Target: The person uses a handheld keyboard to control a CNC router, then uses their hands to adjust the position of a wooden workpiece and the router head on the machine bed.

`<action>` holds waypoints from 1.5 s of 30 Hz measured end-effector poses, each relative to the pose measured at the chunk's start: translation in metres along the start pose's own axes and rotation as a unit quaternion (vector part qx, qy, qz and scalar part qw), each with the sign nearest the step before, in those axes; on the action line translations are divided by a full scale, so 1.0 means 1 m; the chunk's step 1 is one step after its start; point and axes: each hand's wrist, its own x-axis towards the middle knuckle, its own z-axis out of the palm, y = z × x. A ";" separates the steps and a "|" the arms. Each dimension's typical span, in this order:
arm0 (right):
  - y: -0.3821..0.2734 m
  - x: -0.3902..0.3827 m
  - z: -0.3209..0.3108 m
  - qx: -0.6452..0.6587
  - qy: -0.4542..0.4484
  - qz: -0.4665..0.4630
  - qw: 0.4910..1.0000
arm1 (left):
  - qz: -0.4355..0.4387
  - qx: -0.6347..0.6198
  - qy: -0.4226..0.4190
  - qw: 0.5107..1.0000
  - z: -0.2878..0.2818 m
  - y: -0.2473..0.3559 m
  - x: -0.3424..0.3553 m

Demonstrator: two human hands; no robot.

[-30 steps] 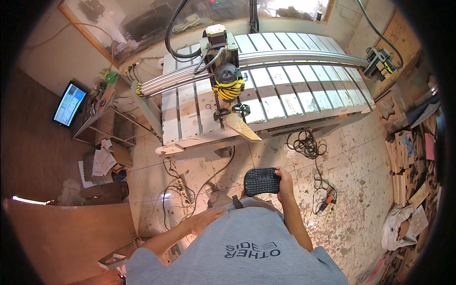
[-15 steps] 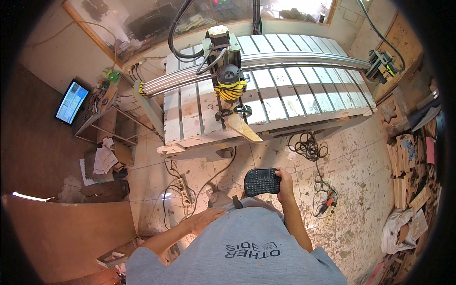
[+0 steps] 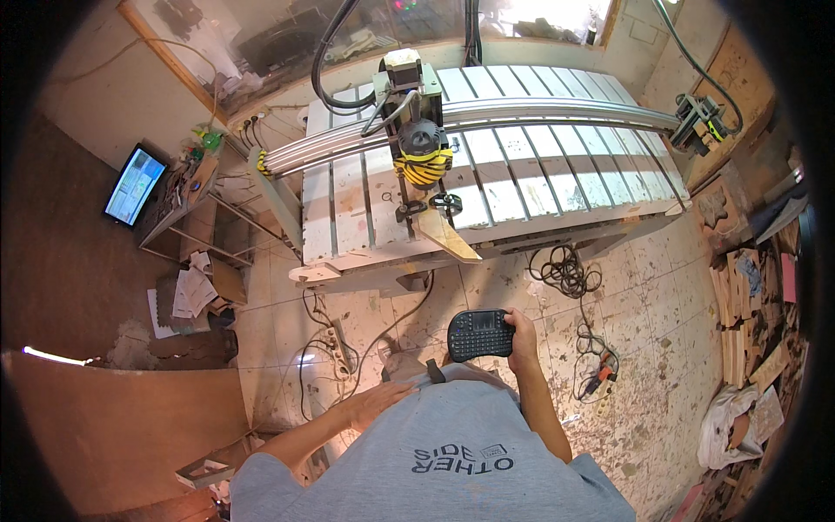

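A small black handheld keyboard (image 3: 480, 336) with a touchpad is gripped at its right edge by my right hand (image 3: 522, 337), thumb on the face near the upper right corner. It is held out in front of my waist. Against the hem of my grey shirt (image 3: 417, 444) rests my left hand (image 3: 381, 403), laid flat with nothing in it. Ahead stands a CNC router table (image 3: 522, 174) with a slatted white bed. Its spindle head (image 3: 421, 155), wrapped in yellow and black tape, sits on the metal gantry (image 3: 557, 111) left of the middle, with a wooden piece (image 3: 445, 237) below it.
To the left a lit monitor (image 3: 136, 185) stands by a cluttered metal-framed desk (image 3: 187, 213). Cables and a power strip (image 3: 338, 352) lie on the stained floor. A coiled black cable (image 3: 565, 271) lies right of the keyboard. Wood offcuts (image 3: 738, 348) are stacked along the right side.
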 end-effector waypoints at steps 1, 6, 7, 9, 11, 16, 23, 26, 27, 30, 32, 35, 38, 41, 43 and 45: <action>-0.001 -0.001 0.001 -0.002 0.001 -0.001 1.000 | -0.002 -0.001 -0.001 1.000 0.000 0.000 0.000; -0.002 -0.002 0.003 -0.004 -0.002 0.000 1.000 | -0.020 -0.015 -0.007 1.000 -0.001 0.000 0.001; 0.000 -0.001 0.002 -0.003 -0.002 -0.001 1.000 | -0.024 -0.020 -0.009 0.999 0.000 0.000 0.002; 0.001 0.000 0.001 0.001 -0.005 -0.001 1.000 | -0.033 -0.027 -0.013 0.999 -0.001 0.000 0.002; 0.002 0.001 0.002 0.004 -0.010 0.001 1.000 | -0.043 -0.038 -0.015 0.998 0.000 0.001 0.001; 0.003 0.001 0.001 -0.005 -0.008 0.003 1.000 | -0.079 -0.072 -0.023 0.994 0.000 0.001 0.001; 0.008 0.002 -0.001 -0.013 -0.015 -0.011 1.000 | -0.136 -0.122 -0.023 0.983 -0.001 0.004 -0.002; 0.005 -0.001 0.001 -0.010 -0.012 -0.002 1.000 | -0.167 -0.123 -0.021 0.978 -0.002 0.010 -0.001; 0.004 -0.002 0.002 -0.008 -0.013 0.000 1.000 | -0.180 -0.125 -0.019 0.976 -0.002 0.013 0.000; 0.004 -0.002 0.003 -0.006 -0.015 0.003 1.000 | -0.180 -0.114 -0.021 0.977 -0.004 0.012 -0.002; 0.007 0.000 0.001 -0.011 -0.012 0.001 1.000 | -0.129 -0.073 -0.029 0.988 -0.003 0.009 -0.003; 0.008 0.000 0.003 -0.011 -0.013 0.002 1.000 | -0.070 -0.013 -0.036 0.997 -0.004 0.006 -0.004; 0.005 -0.002 0.005 -0.010 -0.013 0.002 1.000 | -0.039 0.023 -0.037 0.998 -0.005 0.003 -0.005; 0.004 -0.003 0.006 0.009 -0.013 0.010 1.000 | -0.018 0.050 -0.038 0.998 -0.006 0.001 -0.004; 0.000 -0.006 0.009 0.015 -0.010 0.014 1.000 | -0.008 0.061 -0.039 0.997 -0.006 0.001 -0.004; -0.001 -0.006 0.009 0.018 -0.011 0.017 1.000 | -0.001 0.068 -0.039 0.997 -0.007 0.001 -0.005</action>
